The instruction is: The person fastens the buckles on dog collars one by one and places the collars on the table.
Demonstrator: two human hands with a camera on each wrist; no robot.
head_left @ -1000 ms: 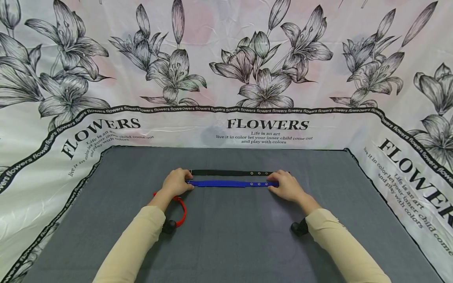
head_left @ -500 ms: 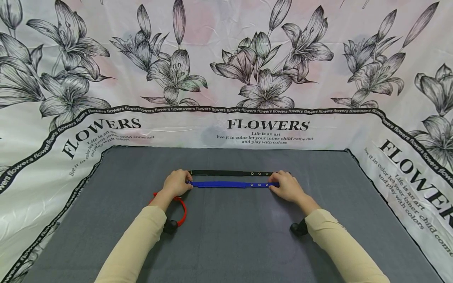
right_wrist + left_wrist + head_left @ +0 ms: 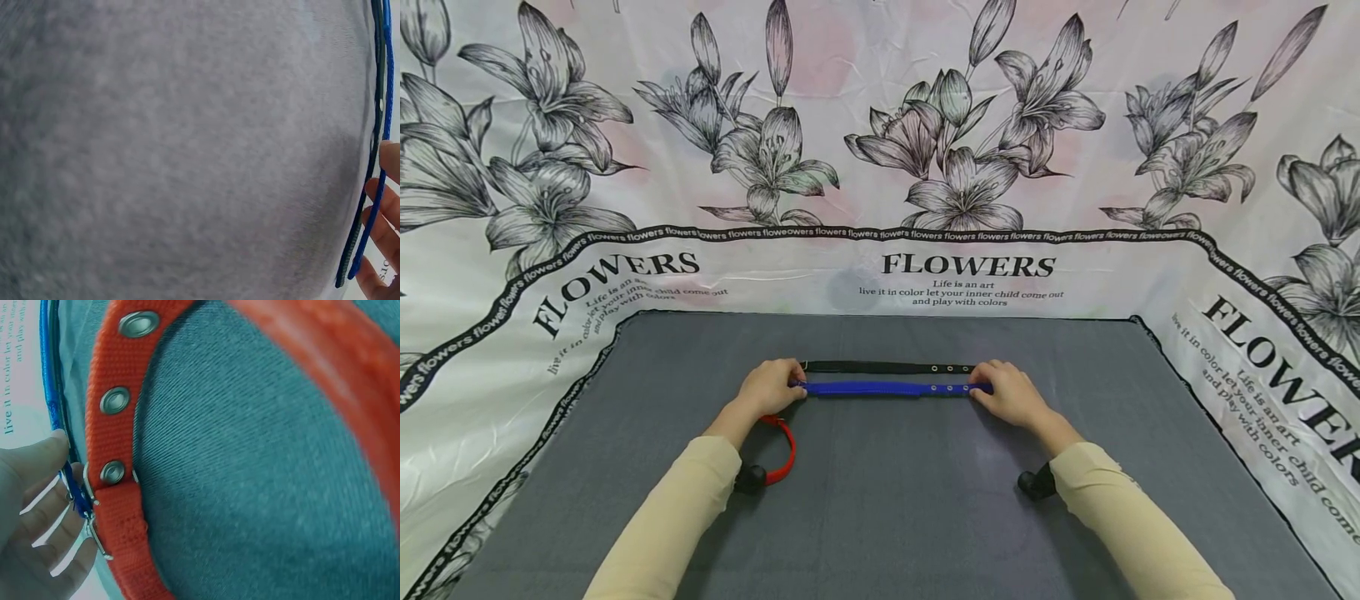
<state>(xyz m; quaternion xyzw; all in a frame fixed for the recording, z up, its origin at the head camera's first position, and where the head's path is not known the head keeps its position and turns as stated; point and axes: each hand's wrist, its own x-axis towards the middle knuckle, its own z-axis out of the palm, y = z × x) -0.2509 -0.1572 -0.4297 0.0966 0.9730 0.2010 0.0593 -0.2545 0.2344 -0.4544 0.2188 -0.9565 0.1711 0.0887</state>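
A blue collar (image 3: 872, 389) with metal eyelets is stretched out straight between both hands. My left hand (image 3: 767, 385) pinches its left end, where metal fittings show by the fingers in the left wrist view. The thumb and fingers of my right hand (image 3: 1009, 393) pinch the eyelet end, and its tip sticks out under the hand. Just behind lies a black collar (image 3: 865, 367), parallel to the blue one, its right end hidden by the right hand. A red collar (image 3: 792, 454) forms a loop under the left forearm; its eyelets and buckle fill the left wrist view.
A grey cloth (image 3: 895, 500) covers the table. Around it runs a white border cloth (image 3: 805, 279) with printed lettering and flower drawings. Black wrist-worn devices (image 3: 1036, 482) hang below both sleeves.
My left hand and forearm have shifted slightly to the left, and the forearm now hides the left part of the red collar. The right hand has hardly moved.
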